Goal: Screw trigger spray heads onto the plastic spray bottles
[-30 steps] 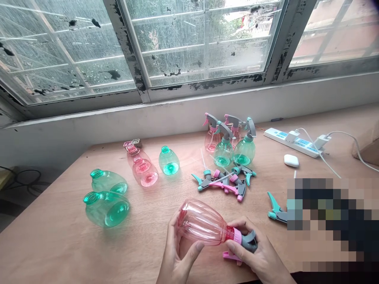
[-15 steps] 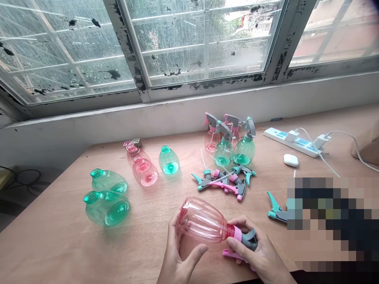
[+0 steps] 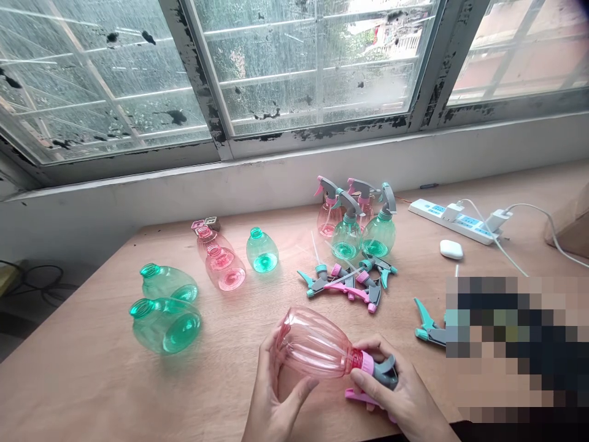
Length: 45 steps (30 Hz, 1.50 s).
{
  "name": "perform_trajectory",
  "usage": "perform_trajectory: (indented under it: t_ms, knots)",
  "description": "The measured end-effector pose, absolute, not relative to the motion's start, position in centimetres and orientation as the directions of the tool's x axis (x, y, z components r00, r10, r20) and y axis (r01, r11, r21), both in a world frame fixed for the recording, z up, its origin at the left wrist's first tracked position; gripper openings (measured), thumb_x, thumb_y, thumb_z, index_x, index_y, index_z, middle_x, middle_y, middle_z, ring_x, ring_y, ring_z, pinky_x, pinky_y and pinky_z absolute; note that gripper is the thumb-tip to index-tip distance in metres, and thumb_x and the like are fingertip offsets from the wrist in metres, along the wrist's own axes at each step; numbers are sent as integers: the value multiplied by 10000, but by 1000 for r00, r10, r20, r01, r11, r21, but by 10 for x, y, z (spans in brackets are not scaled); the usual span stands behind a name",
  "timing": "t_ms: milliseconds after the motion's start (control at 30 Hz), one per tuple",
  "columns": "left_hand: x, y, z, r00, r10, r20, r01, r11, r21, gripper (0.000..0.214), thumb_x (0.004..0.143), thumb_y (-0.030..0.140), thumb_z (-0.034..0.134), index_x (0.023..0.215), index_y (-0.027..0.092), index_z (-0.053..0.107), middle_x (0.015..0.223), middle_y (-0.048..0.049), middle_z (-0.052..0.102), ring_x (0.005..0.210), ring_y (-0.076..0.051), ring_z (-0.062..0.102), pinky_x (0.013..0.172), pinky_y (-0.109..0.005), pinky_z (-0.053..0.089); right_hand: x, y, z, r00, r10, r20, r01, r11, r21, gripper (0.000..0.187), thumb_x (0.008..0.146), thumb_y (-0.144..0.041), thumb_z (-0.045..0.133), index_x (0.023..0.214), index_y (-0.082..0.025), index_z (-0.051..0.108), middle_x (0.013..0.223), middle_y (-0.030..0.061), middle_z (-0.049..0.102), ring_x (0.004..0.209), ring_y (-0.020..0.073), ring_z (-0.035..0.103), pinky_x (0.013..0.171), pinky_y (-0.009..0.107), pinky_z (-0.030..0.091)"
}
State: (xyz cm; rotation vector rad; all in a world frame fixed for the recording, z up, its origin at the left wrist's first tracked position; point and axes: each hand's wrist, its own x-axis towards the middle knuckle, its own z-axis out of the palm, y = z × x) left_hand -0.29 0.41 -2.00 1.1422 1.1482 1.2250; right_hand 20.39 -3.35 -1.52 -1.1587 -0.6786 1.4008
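A pink clear spray bottle [image 3: 313, 344] lies on its side between my hands, low in the middle of the view. My left hand [image 3: 271, 402] curls round its body, thumb on the near side. My right hand [image 3: 400, 396] grips the grey and pink trigger head [image 3: 380, 373] fitted at the bottle's neck. The bottle's base points up and left.
On the wooden table [image 3: 92, 380] lie loose green bottles [image 3: 165, 322], pink bottles [image 3: 221, 261] and one small green bottle [image 3: 262, 250]. Several assembled sprayers [image 3: 356, 224] stand at the back, loose trigger heads [image 3: 350, 281] before them. A power strip [image 3: 453, 220], a white case [image 3: 451, 248] and a blurred patch are on the right.
My hands shifted only slightly on the bottle; my right fingers turned a little around the trigger head. Nothing else moved.
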Motion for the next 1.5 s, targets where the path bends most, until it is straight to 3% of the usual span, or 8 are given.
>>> perform_trajectory:
  t_ms: [333,467,667,833,1033,1300,1500]
  knots:
    - [-6,6,-16,34,999,-11,-62,13,998,713,822,390,890,1450,316,562,1656,-85,518,1567,-347,410,1312,-500,284,205,-33,-17,129,960,-248,-389,-181,-904,506,710,-562,973,990,-199,759,783,-63,696,532,82,611,673,378,707]
    - [-7,6,-19,44,999,-3,-63,6,998,695,827,357,892,1442,339,566,1673,-68,499,1553,-331,437,1310,-491,294,206,-32,-19,135,959,-248,-381,-180,-907,516,717,-565,968,1002,-196,749,733,-70,672,531,91,611,650,374,707]
    - [-3,2,-18,12,1000,-20,-77,21,997,738,789,438,911,1441,312,588,1608,-90,570,1545,-348,439,1308,-511,279,206,-33,-18,120,962,-245,-390,-181,-903,492,729,-549,967,1012,-203,762,749,-73,683,527,80,607,696,388,713]
    - [-5,4,-12,31,998,-51,-110,54,992,680,849,453,862,1451,298,584,1530,-104,642,1486,-360,516,1264,-520,363,204,-33,-17,128,960,-249,-379,-184,-907,501,715,-565,969,1001,-202,774,786,-59,705,544,78,610,699,365,708]
    - [-11,8,-17,118,992,-47,-25,51,998,685,882,401,843,1503,351,559,1628,-67,563,1534,-331,467,1295,-487,335,205,-33,-15,139,958,-250,-385,-180,-905,502,718,-563,968,1004,-204,763,747,-68,686,532,84,606,689,376,710]
    - [-3,4,-17,11,1000,-4,-38,4,999,757,769,406,926,1456,344,613,1563,-65,629,1492,-344,520,1272,-462,368,207,-33,-15,117,960,-254,-380,-193,-905,512,725,-558,964,1017,-198,749,736,-71,673,520,91,607,679,386,707]
    - [-9,7,-12,90,995,-40,-41,44,998,690,865,434,850,1492,322,587,1582,-95,612,1503,-360,508,1270,-484,378,206,-34,-15,125,959,-255,-361,-195,-912,532,714,-577,961,1013,-191,750,768,-56,691,537,92,598,687,388,710]
